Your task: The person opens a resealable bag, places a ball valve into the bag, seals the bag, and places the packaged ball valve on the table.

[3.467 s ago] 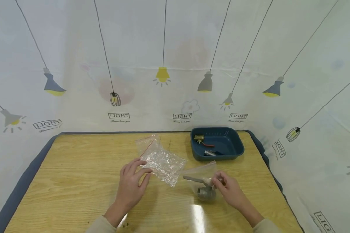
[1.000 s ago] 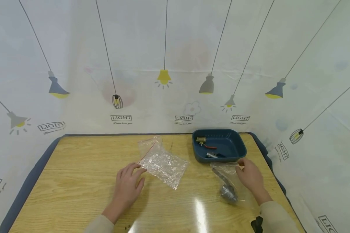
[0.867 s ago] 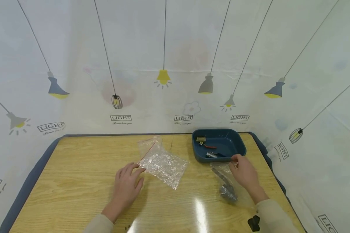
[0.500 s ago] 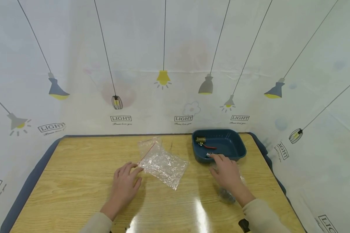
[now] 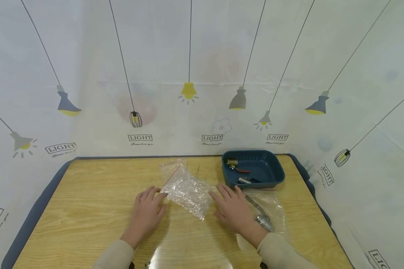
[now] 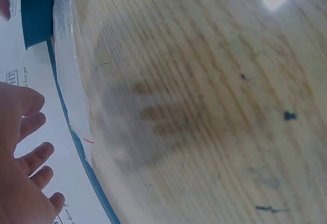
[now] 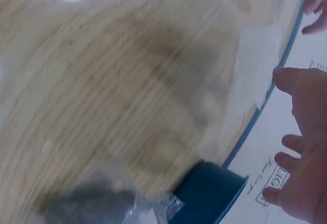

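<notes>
My left hand hovers over the table with relaxed fingers, its fingertips right at the left edge of flat clear zip bags. On their other side my right hand spreads its fingers toward the bags' right corner and holds nothing. Both hands show loosely extended fingers in the wrist views. A grey metal ball valve with a long lever lies inside another clear zip bag, just right of my right hand, which partly covers that bag.
Behind the bagged valve stands a blue plastic bin. In it lie a brass valve with a red lever and a small silver piece beside something dark. A printed cloth wall rises at the table's back edge.
My right hand has laid the bagged valve down at the right, let go of it, passed by the bin's front edge and moved left to the flat bags. The left hand has barely moved.
</notes>
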{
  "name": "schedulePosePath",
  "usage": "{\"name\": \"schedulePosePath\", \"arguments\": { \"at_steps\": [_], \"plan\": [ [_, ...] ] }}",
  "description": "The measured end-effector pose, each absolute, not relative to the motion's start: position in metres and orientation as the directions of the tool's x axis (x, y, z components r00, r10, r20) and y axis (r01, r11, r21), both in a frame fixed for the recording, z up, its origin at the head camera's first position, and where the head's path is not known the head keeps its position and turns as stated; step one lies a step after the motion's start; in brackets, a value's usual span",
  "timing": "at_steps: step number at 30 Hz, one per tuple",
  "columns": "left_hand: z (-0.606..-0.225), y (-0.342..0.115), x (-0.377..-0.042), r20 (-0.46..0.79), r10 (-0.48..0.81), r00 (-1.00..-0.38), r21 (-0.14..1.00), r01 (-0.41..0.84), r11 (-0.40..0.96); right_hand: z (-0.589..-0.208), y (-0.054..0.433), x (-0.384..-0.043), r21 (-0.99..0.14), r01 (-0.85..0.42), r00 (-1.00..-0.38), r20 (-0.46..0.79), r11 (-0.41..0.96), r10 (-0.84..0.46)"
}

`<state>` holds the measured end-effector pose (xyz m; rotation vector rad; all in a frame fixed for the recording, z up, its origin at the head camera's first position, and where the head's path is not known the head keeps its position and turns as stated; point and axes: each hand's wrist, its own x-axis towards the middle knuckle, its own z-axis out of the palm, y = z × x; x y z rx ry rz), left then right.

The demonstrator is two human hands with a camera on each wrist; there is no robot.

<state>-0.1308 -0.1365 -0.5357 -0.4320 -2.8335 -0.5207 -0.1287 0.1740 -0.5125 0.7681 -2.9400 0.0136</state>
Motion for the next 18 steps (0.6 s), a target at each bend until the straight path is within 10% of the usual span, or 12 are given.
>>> {"name": "schedulePosePath", "arguments": {
  "at_steps": [18],
  "plan": [
    [-0.548,-0.124,-0.166,0.164,0.274,-0.948,0.201,0.304,0.931,-0.539,0.139,-0.137,0.143,-0.589,-0.799,0.046,0.795,-0.600]
  ]
}}
